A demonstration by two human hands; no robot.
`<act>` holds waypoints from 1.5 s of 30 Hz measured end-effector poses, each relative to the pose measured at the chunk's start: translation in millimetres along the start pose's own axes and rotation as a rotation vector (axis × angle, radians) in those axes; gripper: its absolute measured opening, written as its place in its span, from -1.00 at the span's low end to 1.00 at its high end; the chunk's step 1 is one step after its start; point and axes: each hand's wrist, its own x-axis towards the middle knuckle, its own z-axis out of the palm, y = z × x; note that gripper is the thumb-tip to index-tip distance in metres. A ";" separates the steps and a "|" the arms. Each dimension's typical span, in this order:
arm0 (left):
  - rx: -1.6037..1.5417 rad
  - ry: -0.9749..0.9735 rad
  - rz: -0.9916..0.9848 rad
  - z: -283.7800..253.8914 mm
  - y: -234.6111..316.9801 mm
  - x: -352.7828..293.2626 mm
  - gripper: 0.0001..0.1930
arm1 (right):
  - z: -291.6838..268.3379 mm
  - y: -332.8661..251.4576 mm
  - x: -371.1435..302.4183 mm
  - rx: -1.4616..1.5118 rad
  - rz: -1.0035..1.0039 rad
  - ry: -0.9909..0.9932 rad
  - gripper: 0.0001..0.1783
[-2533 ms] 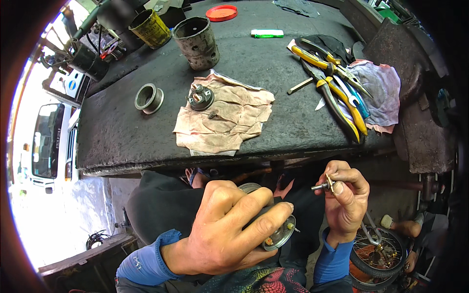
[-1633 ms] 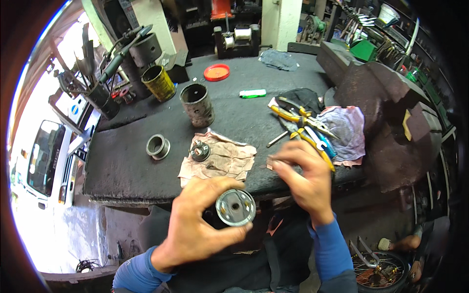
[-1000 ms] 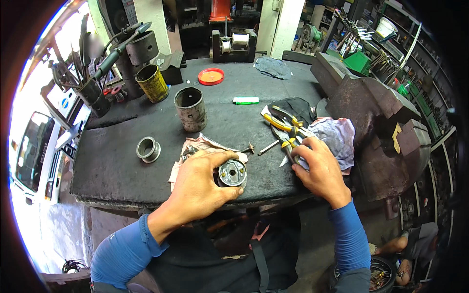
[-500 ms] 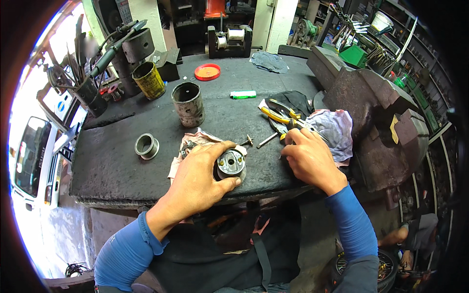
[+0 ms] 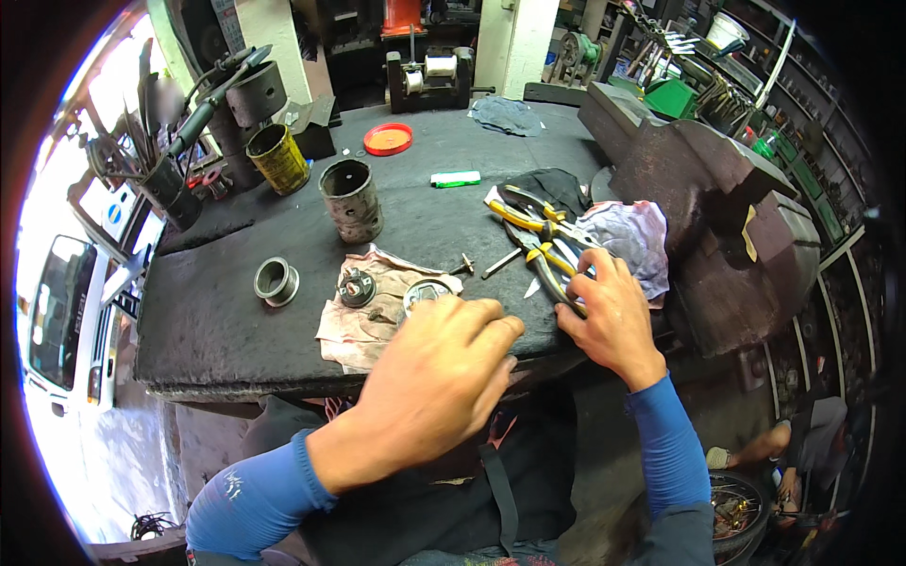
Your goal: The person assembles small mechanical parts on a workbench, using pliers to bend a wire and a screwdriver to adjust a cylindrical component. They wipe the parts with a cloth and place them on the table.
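My left hand [image 5: 429, 382] hovers near the bench's front edge, fingers loosely stretched and nothing in them. Just beyond it a round metal part [image 5: 422, 289] rests on a stained pink cloth [image 5: 340, 330], half hidden by the hand. Also on that cloth is a small dark round part [image 5: 357, 286] with terminals. On the right, my right hand [image 5: 612, 319] closes its thumb and fingers round a black-and-yellow handle of the pliers [image 5: 545, 257]. More yellow-handled pliers [image 5: 522, 215] lie against them. A small rod [image 5: 500, 264] and a short bolt-like piece [image 5: 464, 265] lie between the hands.
On the bench [image 5: 226, 330] stand a metal ring [image 5: 276, 282], a grimy metal cylinder [image 5: 351, 203] and a yellow can [image 5: 278, 160]. Further back are a red lid [image 5: 388, 139] and a green-white packet [image 5: 455, 178]. A large vise [image 5: 708, 217] and a crumpled cloth [image 5: 630, 241] take up the right side.
My left hand has let go of the round metal part and drawn back toward me, uncovering the cloth. My right hand's fingers have closed on the pliers' handle. The view has shifted slightly.
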 end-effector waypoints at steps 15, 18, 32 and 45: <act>0.186 -0.157 -0.390 116.5 -28.8 117.2 -0.84 | 2.9 32.1 24.6 0.190 0.184 0.076 -0.56; 0.202 -0.193 -0.424 120.4 -28.6 125.9 -0.82 | 4.3 36.2 25.9 0.211 0.227 0.074 -0.53; 0.302 -0.242 -0.445 124.9 -33.6 127.0 -0.75 | 10.7 50.7 29.8 0.300 0.179 0.193 -0.56; 0.628 -0.354 -0.204 -2.6 -0.6 91.2 -0.76 | 22.2 17.6 -9.4 0.114 0.062 0.238 -0.72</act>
